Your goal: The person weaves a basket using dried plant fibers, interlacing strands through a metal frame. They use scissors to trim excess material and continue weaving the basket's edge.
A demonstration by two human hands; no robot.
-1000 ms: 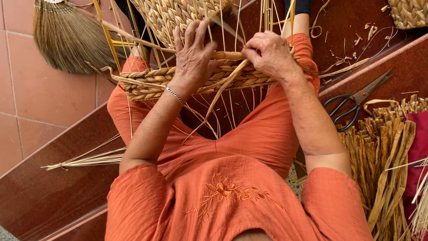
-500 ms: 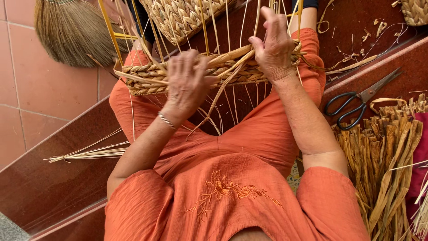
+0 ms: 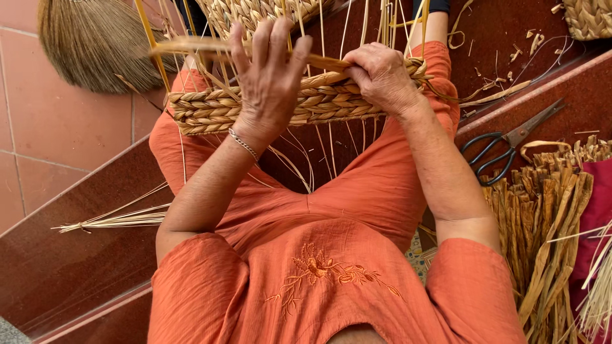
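Since the earlier picture the left hand point(image 3: 268, 76) has gone up from the woven band point(image 3: 299, 102) and now sits higher, with its fingers point(image 3: 277, 44) spread wide. The right hand point(image 3: 382, 79) has come down from the top edge and now rests on the band.

On the far left a straw broom point(image 3: 95, 44) lies on the red tiled floor point(image 3: 38, 146). Lower down, a thin bundle of pale straws point(image 3: 121, 218) lies on the dark brown step point(image 3: 76, 255). A yellow frame rod point(image 3: 152, 44) stands up just beside the broom.

The woven band lies across the person's knees, over the orange trousers point(image 3: 357, 191). It is thick and plaited from flat tan fibre. The left hand is open above it, and a flat tan strip point(image 3: 191, 46) passes behind its fingers. A thin silver bracelet point(image 3: 243, 144) is on that wrist.

The right hand's fingers are curled and pressed together on the right part of the band, pinching the fibre there. Thin pale stakes point(image 3: 389, 19) stick up beyond it.

To the right, black scissors point(image 3: 503, 148) lie on the step. Below them is a pile of dried flat fibre point(image 3: 548, 223). In the top right corner is part of a woven basket point(image 3: 590, 19).
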